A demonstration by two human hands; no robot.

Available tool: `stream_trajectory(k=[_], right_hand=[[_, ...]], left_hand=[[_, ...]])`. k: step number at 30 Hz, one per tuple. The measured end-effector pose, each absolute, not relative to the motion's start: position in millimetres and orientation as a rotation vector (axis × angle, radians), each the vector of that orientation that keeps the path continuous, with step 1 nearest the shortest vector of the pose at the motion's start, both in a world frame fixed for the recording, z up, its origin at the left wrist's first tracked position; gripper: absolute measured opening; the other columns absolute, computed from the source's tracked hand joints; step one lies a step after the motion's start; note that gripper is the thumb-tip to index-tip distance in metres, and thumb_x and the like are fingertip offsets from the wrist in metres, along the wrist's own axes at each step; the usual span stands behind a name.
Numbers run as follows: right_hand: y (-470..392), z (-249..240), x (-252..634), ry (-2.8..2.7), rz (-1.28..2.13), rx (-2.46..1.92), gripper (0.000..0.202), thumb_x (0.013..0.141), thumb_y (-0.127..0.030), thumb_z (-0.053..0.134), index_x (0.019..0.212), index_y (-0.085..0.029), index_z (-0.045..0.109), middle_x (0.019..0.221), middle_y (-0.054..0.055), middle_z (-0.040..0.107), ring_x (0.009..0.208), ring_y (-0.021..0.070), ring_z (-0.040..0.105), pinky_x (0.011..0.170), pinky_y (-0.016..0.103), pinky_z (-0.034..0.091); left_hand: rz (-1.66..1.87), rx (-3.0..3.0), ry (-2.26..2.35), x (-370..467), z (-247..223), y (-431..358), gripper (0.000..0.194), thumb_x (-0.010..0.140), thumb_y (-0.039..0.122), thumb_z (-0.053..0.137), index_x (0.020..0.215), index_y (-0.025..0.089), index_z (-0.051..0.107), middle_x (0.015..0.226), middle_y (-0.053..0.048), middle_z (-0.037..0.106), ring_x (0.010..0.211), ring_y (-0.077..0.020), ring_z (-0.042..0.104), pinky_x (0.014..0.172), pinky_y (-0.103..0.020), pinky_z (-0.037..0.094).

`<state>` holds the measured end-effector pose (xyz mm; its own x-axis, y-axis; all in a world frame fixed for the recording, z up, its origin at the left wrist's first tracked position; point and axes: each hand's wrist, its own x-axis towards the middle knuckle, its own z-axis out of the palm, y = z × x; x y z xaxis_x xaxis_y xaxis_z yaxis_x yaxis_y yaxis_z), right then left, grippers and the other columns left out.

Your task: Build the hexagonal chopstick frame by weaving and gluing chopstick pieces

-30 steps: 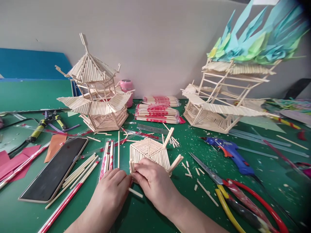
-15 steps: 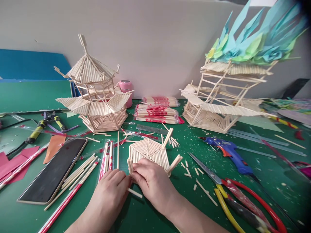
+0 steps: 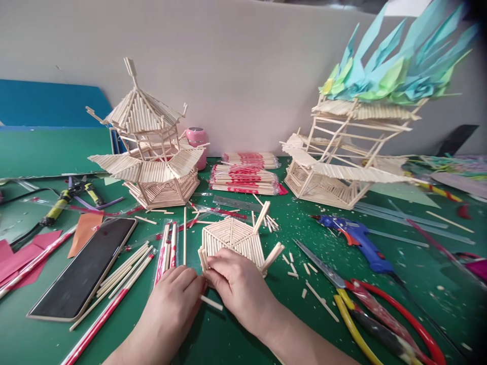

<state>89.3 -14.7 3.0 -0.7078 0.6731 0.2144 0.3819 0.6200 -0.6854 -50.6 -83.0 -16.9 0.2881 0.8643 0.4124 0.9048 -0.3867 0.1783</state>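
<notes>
A flat polygonal base of pale wooden sticks lies at the centre, with short posts standing at several corners. At its front left corner, my right hand pinches the base beside a short upright post. Touching the same corner from the left, my left hand has its fingers curled together. A short stick pokes out from under my left hand's fingers. The fingertips of both hands are partly hidden, and the exact contact at the corner cannot be made out.
Stick pavilions stand at the back left and back right. Packs of sticks lie between them. On the right are a blue glue gun and scissors. A phone and loose sticks lie left.
</notes>
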Motion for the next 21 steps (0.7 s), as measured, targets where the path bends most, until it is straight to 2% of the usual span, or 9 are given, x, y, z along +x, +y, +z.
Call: stream_trajectory(k=[7, 10, 13, 17, 21], right_hand=[[-15.6, 3.4, 88.9, -2.384, 0.867, -0.837, 0.016, 0.082, -0.012, 0.051, 0.075, -0.016, 0.065, 0.069, 0.001, 0.056, 0.068, 0.0144, 0.055, 0.059, 0.024, 0.042], [-16.3, 3.6, 89.3, -2.379, 0.872, -0.847, 0.015, 0.082, -0.014, 0.051, 0.077, -0.016, 0.065, 0.069, 0.001, 0.057, 0.068, 0.0148, 0.056, 0.058, 0.024, 0.042], [-16.6, 3.0, 89.7, -2.372, 0.870, -0.858, 0.015, 0.081, -0.013, 0.052, 0.082, -0.017, 0.066, 0.070, 0.002, 0.057, 0.068, 0.0152, 0.057, 0.058, 0.024, 0.042], [-15.8, 2.2, 89.5, -2.346, 0.913, -0.850, 0.018, 0.083, -0.016, 0.049, 0.084, -0.017, 0.067, 0.072, 0.003, 0.059, 0.068, 0.0154, 0.057, 0.059, 0.025, 0.044], [-15.1, 2.7, 91.9, -2.343, 0.936, -0.847, 0.017, 0.082, -0.015, 0.050, 0.079, -0.015, 0.066, 0.071, 0.003, 0.058, 0.068, 0.0156, 0.057, 0.059, 0.024, 0.043]], left_hand=[[-0.901, -2.420, -1.881, -50.9, -2.7, -87.0, 0.023, 0.081, 0.014, 0.040, 0.067, 0.015, 0.059, 0.060, -0.004, 0.055, 0.056, -0.0173, 0.052, 0.052, -0.030, 0.045], [-1.166, -2.303, -1.950, -52.8, 4.4, -86.4, 0.012, 0.079, 0.016, 0.048, 0.078, 0.014, 0.060, 0.066, -0.004, 0.056, 0.057, -0.0143, 0.053, 0.051, -0.025, 0.045], [-1.316, -2.252, -2.086, -54.0, 6.9, -81.5, 0.014, 0.076, 0.020, 0.055, 0.087, 0.014, 0.059, 0.068, -0.003, 0.056, 0.056, -0.0130, 0.052, 0.046, -0.021, 0.043], [-1.299, -2.320, -2.255, -53.4, 9.0, -71.8, 0.014, 0.077, 0.026, 0.053, 0.069, 0.016, 0.060, 0.065, -0.002, 0.057, 0.055, -0.0130, 0.050, 0.045, -0.021, 0.040], [-1.347, -2.361, -2.276, -51.8, 13.7, -65.3, 0.020, 0.079, 0.027, 0.051, 0.066, 0.016, 0.062, 0.065, -0.003, 0.058, 0.057, -0.0136, 0.052, 0.048, -0.022, 0.040]])
